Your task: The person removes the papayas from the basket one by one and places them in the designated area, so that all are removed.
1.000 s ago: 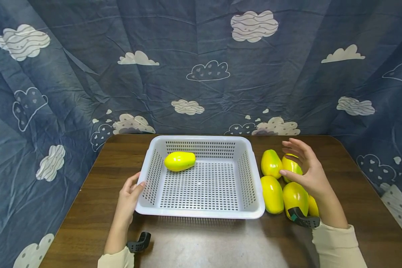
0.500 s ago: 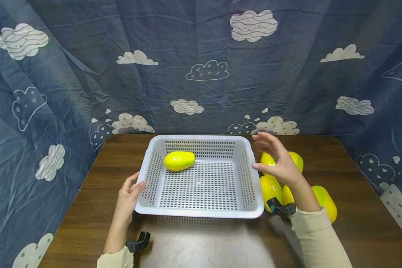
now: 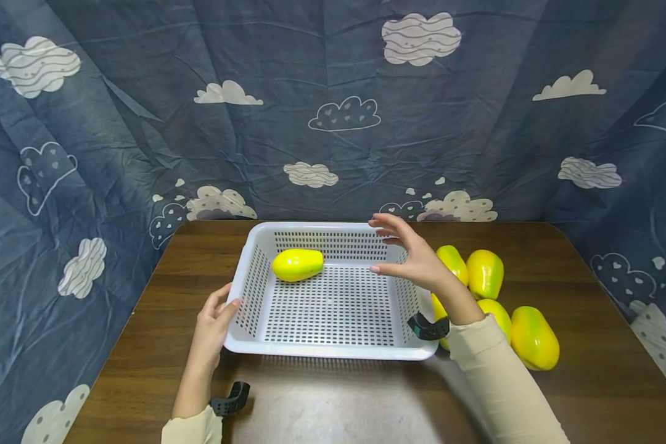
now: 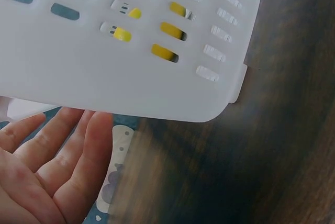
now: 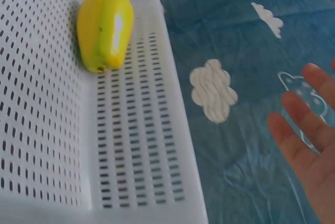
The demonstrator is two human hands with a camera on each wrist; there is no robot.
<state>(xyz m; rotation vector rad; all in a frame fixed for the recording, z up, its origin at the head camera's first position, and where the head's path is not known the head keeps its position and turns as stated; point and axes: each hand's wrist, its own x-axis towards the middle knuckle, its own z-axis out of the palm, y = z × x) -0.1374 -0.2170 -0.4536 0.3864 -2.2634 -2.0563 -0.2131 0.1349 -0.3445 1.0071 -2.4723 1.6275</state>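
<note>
A white perforated plastic basket (image 3: 333,351) stands on the table, with one yellow papaya (image 3: 298,265) lying toward its back left corner. My left hand (image 3: 213,324) holds the basket's left side, thumb over the rim and fingers outside; the left wrist view shows those fingers (image 4: 97,145) against the rim. Over the basket's right part hovers my right hand (image 3: 413,253), empty, thumb and fingers spread apart. In the right wrist view its fingers (image 5: 298,111) appear beyond the basket rim, away from the papaya.
Several yellow-green papayas, one of them the nearest right papaya (image 3: 534,338), lie on the wooden table (image 3: 161,296) right of the basket. My right forearm partly covers some. Behind the table hangs a blue cloud-print cloth (image 3: 344,166).
My right hand has moved left, from above the loose papayas to above the basket, and stays empty. More of the right-hand papayas show. The left hand and basket have kept still.
</note>
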